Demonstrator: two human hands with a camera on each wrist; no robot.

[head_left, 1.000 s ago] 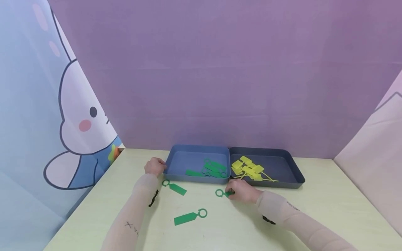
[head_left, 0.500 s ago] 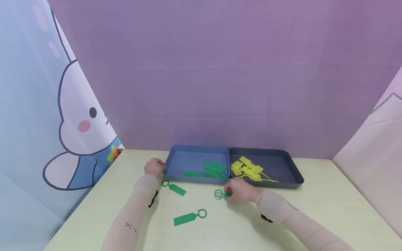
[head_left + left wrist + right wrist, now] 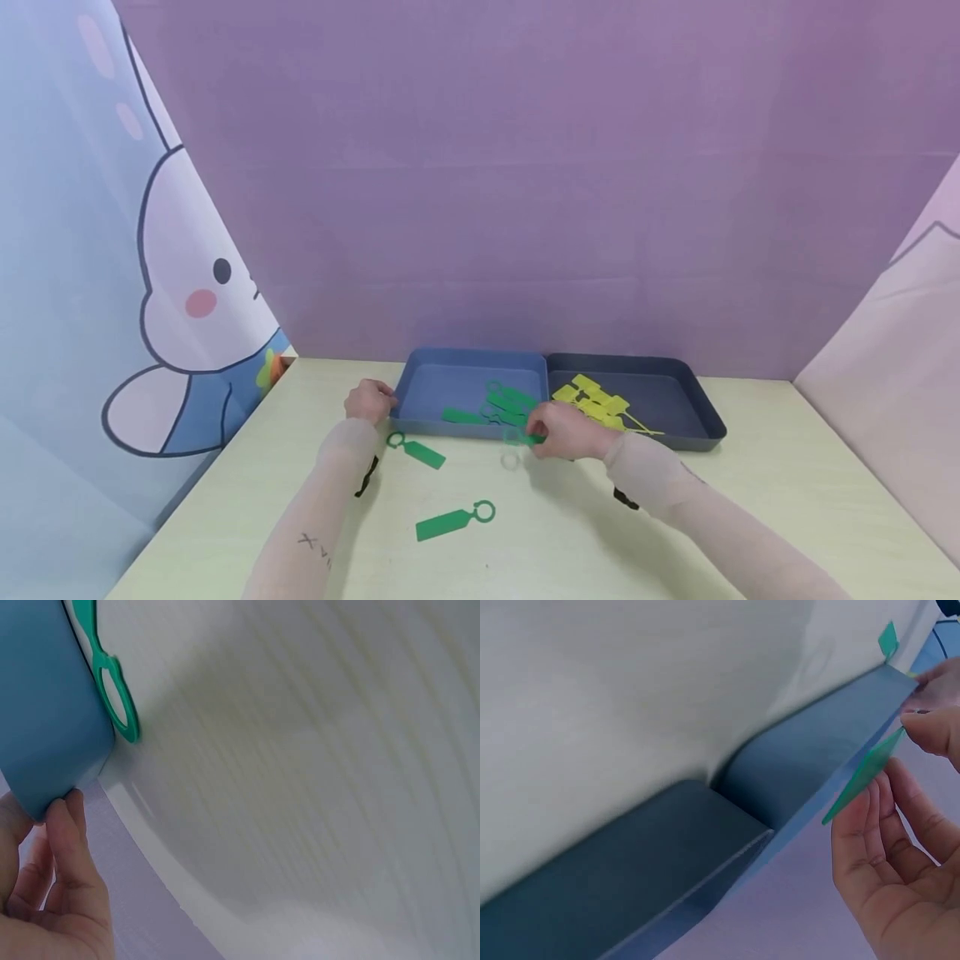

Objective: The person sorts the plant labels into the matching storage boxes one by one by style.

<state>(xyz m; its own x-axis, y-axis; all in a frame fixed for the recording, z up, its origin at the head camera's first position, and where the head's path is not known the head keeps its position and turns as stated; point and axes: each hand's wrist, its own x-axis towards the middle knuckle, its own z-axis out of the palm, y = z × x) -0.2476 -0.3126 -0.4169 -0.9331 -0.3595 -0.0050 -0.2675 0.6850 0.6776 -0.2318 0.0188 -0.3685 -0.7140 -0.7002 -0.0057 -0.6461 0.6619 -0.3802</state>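
Observation:
My left hand [image 3: 367, 400] pinches the left rim of the blue tray [image 3: 438, 383]; in the left wrist view, thumb and fingertips meet on the tray's edge. Between thumb and fingers of my right hand [image 3: 567, 431] is a green ring-ended plastic tag [image 3: 866, 776], raised at the blue tray's front right corner. Its ring looks blurred in the head view. Inside that tray several green tags [image 3: 517, 396] lie in a loose pile, partly behind my right hand. Two more lie on the table: one tag [image 3: 423, 454] close to the tray, another tag [image 3: 442, 523] nearer the front.
A dark grey tray [image 3: 660, 400] stands against the blue one on its right. It holds several yellow tags [image 3: 588, 400] with thin tails. Behind both trays hangs a purple cloth [image 3: 480, 208]. The pale table [image 3: 675, 525] extends in front.
My right hand has lifted the green tag off the table and carried it up and slightly left to the blue tray's front wall. My left hand stays on the rim.

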